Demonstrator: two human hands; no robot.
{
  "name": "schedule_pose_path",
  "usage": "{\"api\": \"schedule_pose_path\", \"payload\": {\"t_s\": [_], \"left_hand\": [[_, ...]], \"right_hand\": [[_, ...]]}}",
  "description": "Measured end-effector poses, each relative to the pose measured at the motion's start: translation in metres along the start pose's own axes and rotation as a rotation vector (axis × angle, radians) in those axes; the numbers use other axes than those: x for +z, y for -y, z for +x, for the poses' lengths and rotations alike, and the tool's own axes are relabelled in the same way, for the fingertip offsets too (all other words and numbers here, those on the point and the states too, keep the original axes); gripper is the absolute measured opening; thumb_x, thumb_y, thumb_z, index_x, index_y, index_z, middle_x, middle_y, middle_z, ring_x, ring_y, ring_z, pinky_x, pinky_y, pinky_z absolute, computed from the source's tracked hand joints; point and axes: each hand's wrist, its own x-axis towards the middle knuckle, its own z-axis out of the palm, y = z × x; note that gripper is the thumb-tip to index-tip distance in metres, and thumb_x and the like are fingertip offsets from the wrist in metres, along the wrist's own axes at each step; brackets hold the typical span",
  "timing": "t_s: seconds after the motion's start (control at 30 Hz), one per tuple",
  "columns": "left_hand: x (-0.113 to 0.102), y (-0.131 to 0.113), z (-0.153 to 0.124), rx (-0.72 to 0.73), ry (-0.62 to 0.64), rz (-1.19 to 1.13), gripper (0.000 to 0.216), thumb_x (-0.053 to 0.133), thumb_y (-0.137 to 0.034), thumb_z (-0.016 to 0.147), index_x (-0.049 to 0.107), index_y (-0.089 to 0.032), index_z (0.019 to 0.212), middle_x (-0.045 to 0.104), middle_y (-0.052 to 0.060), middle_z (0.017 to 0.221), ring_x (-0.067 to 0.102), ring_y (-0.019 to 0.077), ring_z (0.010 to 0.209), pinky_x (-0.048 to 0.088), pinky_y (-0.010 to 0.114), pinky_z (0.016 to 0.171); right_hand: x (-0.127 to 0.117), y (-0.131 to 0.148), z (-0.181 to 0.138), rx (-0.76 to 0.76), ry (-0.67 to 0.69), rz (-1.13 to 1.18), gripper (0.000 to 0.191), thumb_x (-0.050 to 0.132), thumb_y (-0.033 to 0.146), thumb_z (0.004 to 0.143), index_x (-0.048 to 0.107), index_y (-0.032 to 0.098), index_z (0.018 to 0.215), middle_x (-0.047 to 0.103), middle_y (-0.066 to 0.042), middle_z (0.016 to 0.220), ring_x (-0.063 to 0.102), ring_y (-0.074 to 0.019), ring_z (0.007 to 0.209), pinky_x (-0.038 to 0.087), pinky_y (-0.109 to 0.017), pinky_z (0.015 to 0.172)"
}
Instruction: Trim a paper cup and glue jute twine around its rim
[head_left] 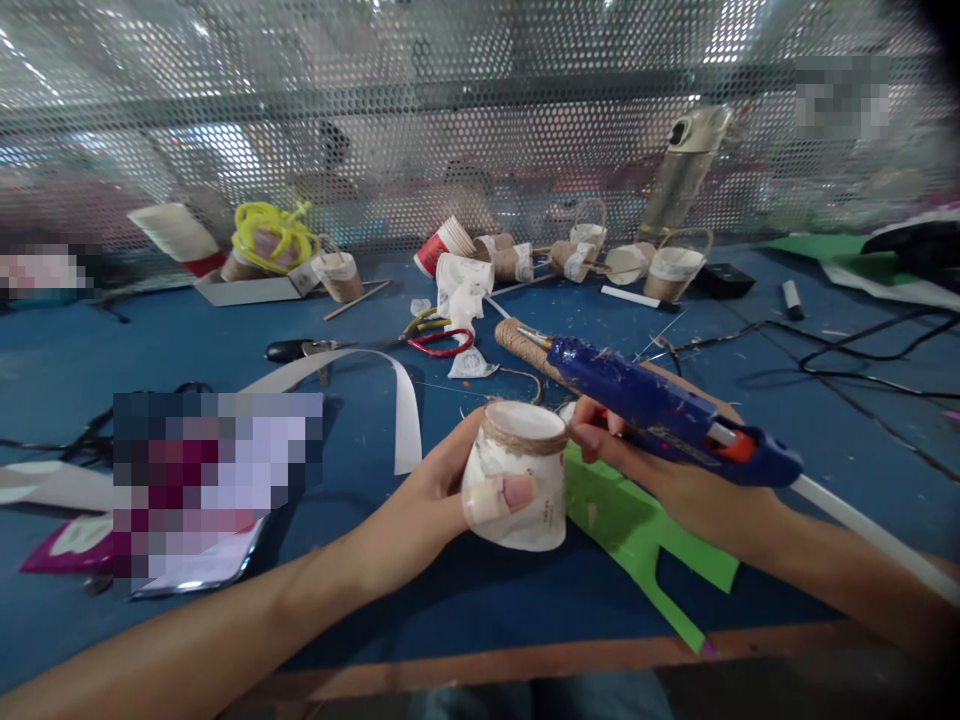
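My left hand (pixel 450 490) is wrapped round a white paper cup (pixel 525 500) held upside down, with brown twine wound around its top edge; a taped thumb presses on the cup's side. My right hand (pixel 675 470) grips a blue hot glue gun (pixel 645 400) with an orange trigger, its nozzle pointing up and left, just above the cup. A white glue stick (pixel 862 530) juts from the gun's back. A spool of brown twine (pixel 521 345) lies right behind the nozzle. Under the cup lies a green paper cut-out (pixel 637 530) on the blue table (pixel 225 330).
Red-handled scissors (pixel 442 345), a white paper strip (pixel 405 400) and several twine-wrapped cup baskets (pixel 675 270) lie further back. Black cables (pixel 862 350) cross the right side. A yellow cord bundle (pixel 274 235) sits on a tray at the left. A perforated metal screen (pixel 480 120) closes the back.
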Motion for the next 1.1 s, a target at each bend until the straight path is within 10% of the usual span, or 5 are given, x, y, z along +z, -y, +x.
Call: {"api": "schedule_pose_path", "payload": {"t_s": [1.1], "left_hand": [[-0.002,0.001,0.003,-0.049,-0.062,-0.123,0.04,0.058,-0.042,0.099,0.062,-0.026,0.136,0.066,0.008,0.142,0.053,0.0348,0.136,0.041,0.044,0.109]], "right_hand": [[-0.003,-0.004,-0.003,-0.042,0.036,-0.056,0.019,0.081,0.03,0.083,0.073,0.032,0.1,0.077,0.004,0.093,0.075,-0.0162,0.087,0.066,-0.033,0.083]]}}
